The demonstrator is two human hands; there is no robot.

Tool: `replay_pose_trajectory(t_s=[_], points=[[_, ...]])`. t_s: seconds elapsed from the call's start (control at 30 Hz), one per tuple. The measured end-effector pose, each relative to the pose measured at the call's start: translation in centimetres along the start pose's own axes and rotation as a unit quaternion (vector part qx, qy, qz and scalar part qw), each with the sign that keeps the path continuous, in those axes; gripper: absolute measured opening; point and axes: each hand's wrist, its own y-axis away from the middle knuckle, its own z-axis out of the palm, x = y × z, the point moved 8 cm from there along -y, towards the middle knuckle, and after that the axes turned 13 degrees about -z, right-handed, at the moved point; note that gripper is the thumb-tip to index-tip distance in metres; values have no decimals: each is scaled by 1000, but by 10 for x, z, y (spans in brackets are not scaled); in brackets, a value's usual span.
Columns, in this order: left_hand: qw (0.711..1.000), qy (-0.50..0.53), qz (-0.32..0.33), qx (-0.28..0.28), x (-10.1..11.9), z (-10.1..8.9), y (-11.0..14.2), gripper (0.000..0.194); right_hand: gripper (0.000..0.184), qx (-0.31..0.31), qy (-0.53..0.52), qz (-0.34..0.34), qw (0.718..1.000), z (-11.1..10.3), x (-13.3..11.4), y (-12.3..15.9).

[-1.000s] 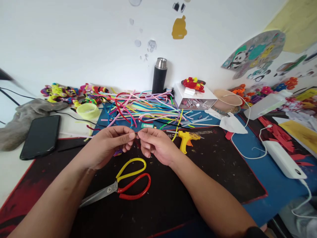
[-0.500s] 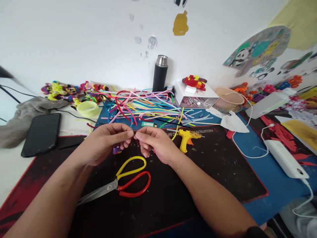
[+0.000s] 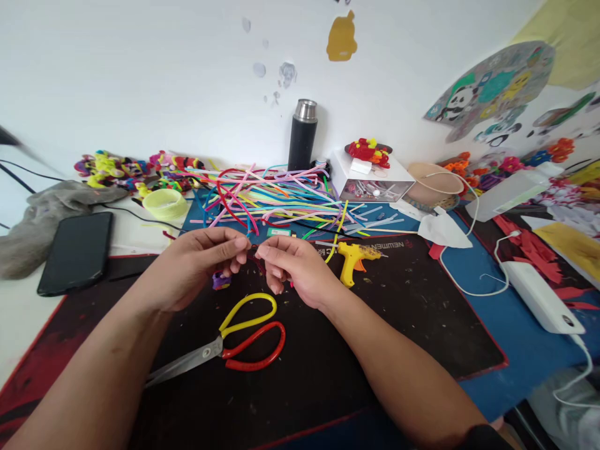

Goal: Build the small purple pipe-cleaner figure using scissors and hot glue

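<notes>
Over the dark mat (image 3: 328, 375), my left hand (image 3: 206, 262) is closed, thumb pressed against the forefinger. Facing it a small gap away, my right hand (image 3: 293, 265) makes a similar pinch. Whatever lies between the fingertips is too small and dark to name. Below both hands lie scissors (image 3: 220, 347) with one yellow and one red handle, blades pointing left. A small purple piece (image 3: 221, 280) rests just under my left fingers. To the right of my right hand is a yellow glue gun (image 3: 354, 261), lying on its side.
Behind the hands spreads a pile of colourful pipe cleaners (image 3: 276, 197). A black thermos (image 3: 302, 137) and a white box (image 3: 370, 181) stand by the wall. A phone (image 3: 75, 253) lies left; a white power bank (image 3: 539, 297) with cables lies right.
My two hands have drawn slightly apart, the left one shifting a little to the left, so the gap between the fingertips is wider. The view has tilted down very slightly.
</notes>
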Motion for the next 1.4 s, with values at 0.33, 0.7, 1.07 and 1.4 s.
replay_pose_trajectory(t_s=[0.33, 0.7, 1.07, 1.4], points=[[997, 49, 37, 35, 7, -16, -1, 48, 46, 12, -7, -1, 1000, -2, 2, 0], [998, 33, 39, 40, 9, -13, 0, 48, 46, 15, -8, 1, 1000, -2, 2, 0], [999, -21, 31, 33, 6, -10, -2, 64, 50, 21, -7, 2, 1000, -2, 1, 0], [998, -52, 28, -2, 1, -7, -3, 58, 48, 19, -1, -7, 1000, -2, 1, -1]])
